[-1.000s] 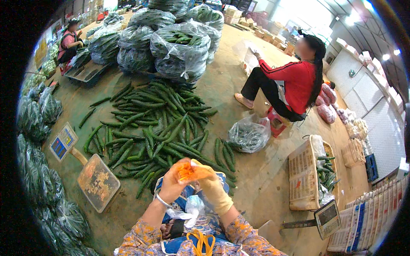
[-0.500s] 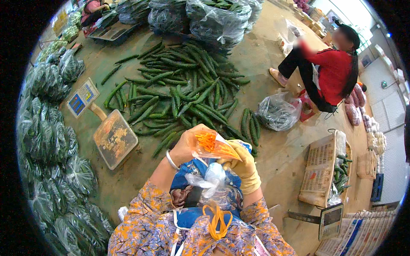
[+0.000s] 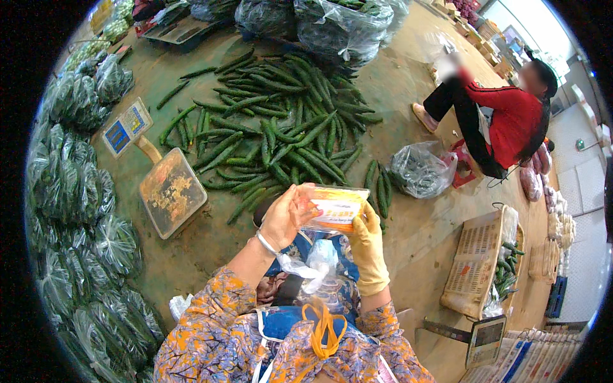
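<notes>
Between both hands I hold a small flat plastic packet [image 3: 338,207], orange and yellow with a white printed panel. My left hand [image 3: 285,216], bare with a white bangle at the wrist, is closed on its left end. A yellow work glove [image 3: 370,265] covers my right hand [image 3: 367,246], whose thumb and fingers pinch the right end. Below the packet, a white plastic bag [image 3: 319,258] rests on my lap over a blue apron. Just beyond my hands a heap of long green cucumbers [image 3: 274,134] lies on the floor.
A platform scale [image 3: 172,191] stands at left, beside stacked bags of cucumbers [image 3: 70,185]. To the right are a clear plastic bag [image 3: 421,171], a seated person in red [image 3: 511,121], a plastic crate [image 3: 472,262] and another scale [image 3: 485,341]. Large full bags [image 3: 345,29] stand behind the heap.
The packet has turned from a slanted position to nearly level, and its white panel now shows. My gloved right hand has shifted along its right end. The head view has shifted slightly.
</notes>
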`<state>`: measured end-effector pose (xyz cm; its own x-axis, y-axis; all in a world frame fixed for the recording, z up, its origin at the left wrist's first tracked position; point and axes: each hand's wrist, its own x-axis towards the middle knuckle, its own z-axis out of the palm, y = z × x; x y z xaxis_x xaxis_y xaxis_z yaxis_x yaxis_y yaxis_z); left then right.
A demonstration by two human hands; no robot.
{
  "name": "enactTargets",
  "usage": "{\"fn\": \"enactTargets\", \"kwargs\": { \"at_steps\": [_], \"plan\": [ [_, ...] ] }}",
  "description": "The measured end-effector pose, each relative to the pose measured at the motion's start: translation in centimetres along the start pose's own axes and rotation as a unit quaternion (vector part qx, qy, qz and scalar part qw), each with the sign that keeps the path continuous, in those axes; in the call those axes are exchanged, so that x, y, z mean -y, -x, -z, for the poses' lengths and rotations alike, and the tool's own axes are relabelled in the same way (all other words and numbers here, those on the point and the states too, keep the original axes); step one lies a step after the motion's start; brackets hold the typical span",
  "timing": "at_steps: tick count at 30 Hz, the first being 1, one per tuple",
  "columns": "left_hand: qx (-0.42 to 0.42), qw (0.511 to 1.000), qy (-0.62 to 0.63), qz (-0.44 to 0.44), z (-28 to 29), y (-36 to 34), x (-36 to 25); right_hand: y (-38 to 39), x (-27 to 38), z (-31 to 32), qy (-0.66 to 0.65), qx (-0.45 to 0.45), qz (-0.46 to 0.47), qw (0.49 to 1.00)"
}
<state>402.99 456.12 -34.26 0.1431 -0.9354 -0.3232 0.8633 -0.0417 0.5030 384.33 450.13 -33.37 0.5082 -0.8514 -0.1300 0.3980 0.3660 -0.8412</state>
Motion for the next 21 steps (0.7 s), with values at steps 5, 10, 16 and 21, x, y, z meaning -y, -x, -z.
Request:
{"fn": "enactTargets", "kwargs": {
  "at_steps": [5, 10, 16, 21],
  "plan": [
    [-0.034, 0.997, 0.072, 0.004, 0.5, 0.2, 0.6, 0.2, -0.2, -0.6, 0.079, -0.05, 0.013, 0.995],
    [-0.028, 0.995, 0.093, -0.004, 0.8, 0.0, 0.5, 0.1, 0.5, -0.5, 0.102, -0.045, 0.047, 0.993],
    [-0.05, 0.996, 0.076, -0.021, -0.9, 0.7, -0.4, -0.4, 0.3, 0.2, 0.09, -0.043, 0.041, 0.994],
    [0.013, 0.993, 0.111, -0.035, -0.1, 0.3, -0.3, -0.8, -0.6, 1.0, 0.039, -0.046, 0.02, 0.998]
  ]
}}
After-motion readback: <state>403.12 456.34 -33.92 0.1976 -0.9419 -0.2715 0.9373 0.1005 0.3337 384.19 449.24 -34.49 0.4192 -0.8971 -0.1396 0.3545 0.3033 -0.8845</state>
